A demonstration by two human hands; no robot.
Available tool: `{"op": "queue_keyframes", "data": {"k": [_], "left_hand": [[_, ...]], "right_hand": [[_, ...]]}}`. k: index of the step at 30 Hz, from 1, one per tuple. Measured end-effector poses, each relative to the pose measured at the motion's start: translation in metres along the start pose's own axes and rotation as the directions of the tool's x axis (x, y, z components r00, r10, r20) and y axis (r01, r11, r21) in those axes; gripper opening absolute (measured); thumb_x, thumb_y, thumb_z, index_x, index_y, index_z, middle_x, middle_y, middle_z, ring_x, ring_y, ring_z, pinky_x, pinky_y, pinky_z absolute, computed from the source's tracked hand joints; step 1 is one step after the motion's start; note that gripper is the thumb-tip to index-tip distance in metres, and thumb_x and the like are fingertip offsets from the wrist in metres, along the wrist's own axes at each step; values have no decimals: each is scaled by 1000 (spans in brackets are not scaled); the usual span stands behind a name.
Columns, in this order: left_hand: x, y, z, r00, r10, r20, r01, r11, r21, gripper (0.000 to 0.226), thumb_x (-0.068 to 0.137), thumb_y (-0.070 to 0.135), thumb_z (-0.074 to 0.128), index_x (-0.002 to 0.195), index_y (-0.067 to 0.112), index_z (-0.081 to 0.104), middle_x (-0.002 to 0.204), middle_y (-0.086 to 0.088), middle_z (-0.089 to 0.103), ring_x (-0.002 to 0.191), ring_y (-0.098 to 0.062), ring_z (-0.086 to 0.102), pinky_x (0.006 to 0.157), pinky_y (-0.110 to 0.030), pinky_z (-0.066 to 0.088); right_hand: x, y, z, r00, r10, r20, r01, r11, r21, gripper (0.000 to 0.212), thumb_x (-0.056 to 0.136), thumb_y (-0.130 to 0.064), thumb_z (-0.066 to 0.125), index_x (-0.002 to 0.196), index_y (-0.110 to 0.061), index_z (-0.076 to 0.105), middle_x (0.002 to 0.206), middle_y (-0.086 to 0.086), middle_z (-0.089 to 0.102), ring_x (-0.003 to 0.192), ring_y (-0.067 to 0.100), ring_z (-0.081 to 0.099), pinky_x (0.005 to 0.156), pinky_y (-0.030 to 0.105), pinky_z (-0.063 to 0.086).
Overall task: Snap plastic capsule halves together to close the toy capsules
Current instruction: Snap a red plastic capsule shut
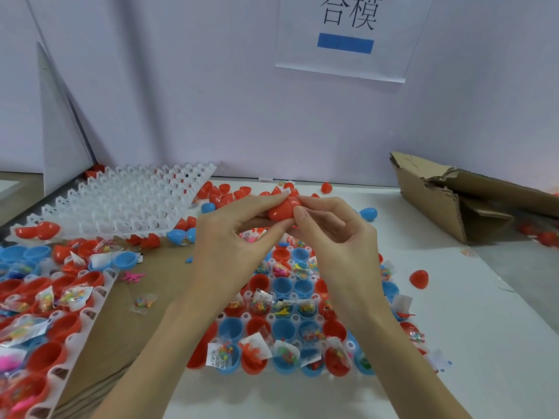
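Note:
A red capsule (pixel 282 210) is held in the air above the middle tray, its two halves pressed against each other. My left hand (pixel 233 237) pinches its left half between thumb and fingers. My right hand (pixel 332 234) pinches its right half with thumb and forefinger. Below the hands a white tray (pixel 298 319) holds several open red and blue capsule halves, many with small toy packets inside. Loose red halves (pixel 223 192) and closed blue capsules (pixel 368 213) lie beyond the hands.
An empty white tray (pixel 121 204) leans at the back left. Another filled tray (pixel 45 313) lies at the left. A torn cardboard box (pixel 453 195) sits at the right. A single red capsule (pixel 419 279) rests on the table right of the middle tray. A wall stands behind.

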State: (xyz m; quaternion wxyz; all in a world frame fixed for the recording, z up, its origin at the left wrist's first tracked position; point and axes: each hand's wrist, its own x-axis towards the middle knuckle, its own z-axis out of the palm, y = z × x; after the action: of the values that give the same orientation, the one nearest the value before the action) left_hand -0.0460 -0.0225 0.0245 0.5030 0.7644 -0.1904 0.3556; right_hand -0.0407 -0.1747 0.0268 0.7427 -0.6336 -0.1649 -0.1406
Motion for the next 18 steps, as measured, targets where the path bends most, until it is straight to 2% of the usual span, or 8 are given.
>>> {"op": "queue_keyframes", "data": {"k": [4,9,14,18], "left_hand": [[0,0,-1,1000,-7,-1,7,1000,-8,40,83,12,83,122,16,74,112,12,75,98,0,73,88,-14,56],[-1,-1,0,1000,-13,-5,13,1000,23,40,82,14,84,121,13,75,110,7,76,97,-1,74,87,-13,56],[-3,-2,1,999,-30,-28,32,997,70,38,82,12,84,119,11,77,106,3,78,94,-4,74,87,-18,59],[-2,-5,1,998,59,12,-60,988,142,38,83,14,84,119,10,77,109,1,78,98,-7,73,92,-20,57]], "right_hand": [[1,1,-3,1000,-10,13,11,999,-46,17,92,-19,74,108,-18,73,99,-7,78,97,10,74,81,17,57],[1,4,-2,994,-108,4,107,976,-190,18,93,-16,73,111,-17,75,99,-13,77,99,7,73,85,18,57],[-5,5,5,987,-159,35,162,946,-279,29,90,-20,77,118,-19,71,104,-14,75,100,2,71,85,16,56],[-9,6,12,986,-162,26,161,925,-343,36,81,-26,85,113,-21,67,100,-17,72,96,1,71,83,14,55]]}}
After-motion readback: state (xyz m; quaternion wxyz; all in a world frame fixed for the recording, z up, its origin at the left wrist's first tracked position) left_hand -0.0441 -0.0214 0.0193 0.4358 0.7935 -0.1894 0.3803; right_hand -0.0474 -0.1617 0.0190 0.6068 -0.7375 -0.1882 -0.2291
